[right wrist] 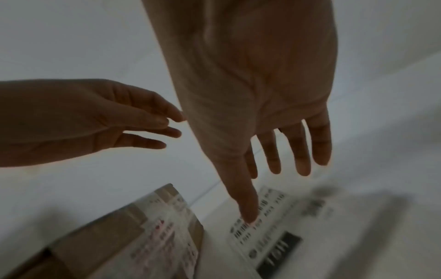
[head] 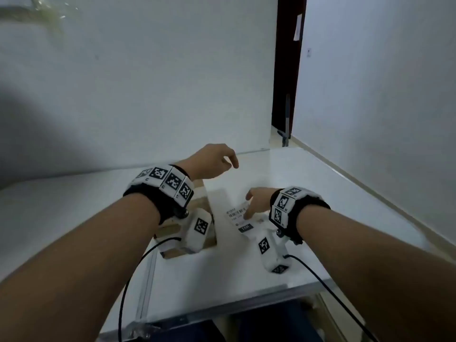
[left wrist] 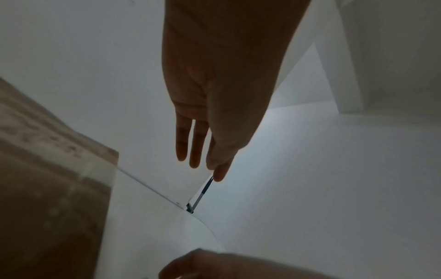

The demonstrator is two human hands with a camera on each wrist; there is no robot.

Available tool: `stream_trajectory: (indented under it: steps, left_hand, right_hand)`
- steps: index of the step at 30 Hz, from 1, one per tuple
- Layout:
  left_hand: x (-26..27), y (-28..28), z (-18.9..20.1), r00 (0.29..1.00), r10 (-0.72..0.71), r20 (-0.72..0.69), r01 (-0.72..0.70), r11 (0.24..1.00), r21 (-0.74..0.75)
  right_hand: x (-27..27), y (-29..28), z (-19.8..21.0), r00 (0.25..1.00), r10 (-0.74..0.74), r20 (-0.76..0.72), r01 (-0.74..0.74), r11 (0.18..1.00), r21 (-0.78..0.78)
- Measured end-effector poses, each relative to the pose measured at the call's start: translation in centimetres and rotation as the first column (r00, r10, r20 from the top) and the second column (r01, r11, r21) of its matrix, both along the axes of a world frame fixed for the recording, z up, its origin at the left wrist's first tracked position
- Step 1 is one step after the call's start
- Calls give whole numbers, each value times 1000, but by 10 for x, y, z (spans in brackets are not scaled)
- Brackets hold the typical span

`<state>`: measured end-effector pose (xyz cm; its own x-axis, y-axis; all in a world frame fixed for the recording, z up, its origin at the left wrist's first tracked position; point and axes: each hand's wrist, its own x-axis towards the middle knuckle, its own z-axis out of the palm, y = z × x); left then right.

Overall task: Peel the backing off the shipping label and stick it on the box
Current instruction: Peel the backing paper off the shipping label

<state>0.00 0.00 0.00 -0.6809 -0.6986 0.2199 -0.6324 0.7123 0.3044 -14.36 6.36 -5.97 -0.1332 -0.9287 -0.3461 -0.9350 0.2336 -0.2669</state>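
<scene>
A brown cardboard box [head: 200, 193] with an old printed sticker lies on the white table [head: 308, 183], mostly hidden under my left wrist; it also shows in the right wrist view [right wrist: 114, 237] and the left wrist view [left wrist: 47, 188]. Just right of it, the white shipping label [head: 240, 218] with barcode and a black block lies flat on the table [right wrist: 276, 237]. My right hand [head: 249, 206] hovers over the label with straight fingers [right wrist: 303, 154], its thumb tip touching the print. Behind the box, my left hand [head: 229, 160] is raised, relaxed and holding nothing [left wrist: 198, 149].
A white wall runs along the table's far edge, and another wall stands close on the right. A dark doorway [head: 286, 70] opens at the back right. Black cables [head: 133, 272] trail from both wrist cameras toward the table's near edge [head: 222, 309].
</scene>
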Motion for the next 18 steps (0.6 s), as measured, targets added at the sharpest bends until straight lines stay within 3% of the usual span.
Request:
stream_trajectory:
  steps: [3, 6, 9, 15, 18]
  left_hand:
    - [-2, 8, -7, 999, 45, -29, -43, 997, 68]
    - [-4, 15, -18, 997, 51, -51, -45, 992, 119]
    - [-4, 16, -25, 989, 83, -121, -57, 978, 203]
    - [2, 13, -30, 949, 180, -260, -86, 939, 333]
    - [7, 10, -33, 888, 218, -406, -36, 911, 411]
  right_hand:
    - [-3, 9, -22, 999, -39, -5, 39, 999, 10]
    - [1, 14, -39, 991, -80, -107, 71, 993, -90]
    - [-2, 12, -44, 992, -96, -86, 87, 991, -103]
    - [-8, 3, -42, 977, -175, 125, 189, 975, -114]
    - [-14, -3, -43, 888, -245, 388, 332, 927, -174]
